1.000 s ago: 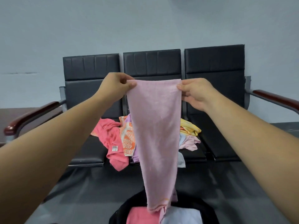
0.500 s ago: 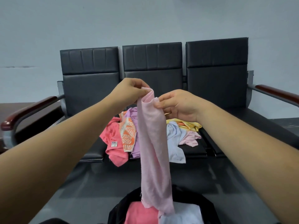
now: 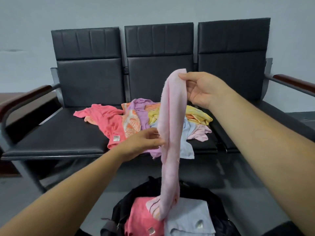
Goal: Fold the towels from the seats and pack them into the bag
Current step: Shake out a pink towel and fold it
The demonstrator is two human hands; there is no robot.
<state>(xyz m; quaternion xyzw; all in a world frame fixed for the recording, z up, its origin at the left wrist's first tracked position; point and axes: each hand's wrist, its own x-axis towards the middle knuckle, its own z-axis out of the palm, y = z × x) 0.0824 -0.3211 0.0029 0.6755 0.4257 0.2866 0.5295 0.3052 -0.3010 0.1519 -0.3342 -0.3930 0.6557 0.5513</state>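
Observation:
A light pink towel [image 3: 171, 133], folded lengthwise into a narrow strip, hangs straight down. My right hand [image 3: 202, 90] pinches its top edge between thumb and fingers. My left hand [image 3: 144, 142] reaches to the strip's left edge about halfway down, fingertips touching it. The towel's lower end rests on folded towels inside the black bag [image 3: 133, 200] on the floor: a coral one [image 3: 141, 217] and a pale blue one [image 3: 189, 218]. A heap of loose towels [image 3: 136, 120] in coral, orange, purple, yellow, blue and pink lies on the middle seat.
A row of three black seats [image 3: 88, 74] stands against a grey wall, with wooden armrests [image 3: 25, 97] at both ends. The left seat cushion [image 3: 56, 138] is bare. Dark floor lies between the seats and the bag.
My left hand has let go of the towel's top and dropped to the strip's middle. My right hand alone holds the top, moved slightly right. The view tilted down.

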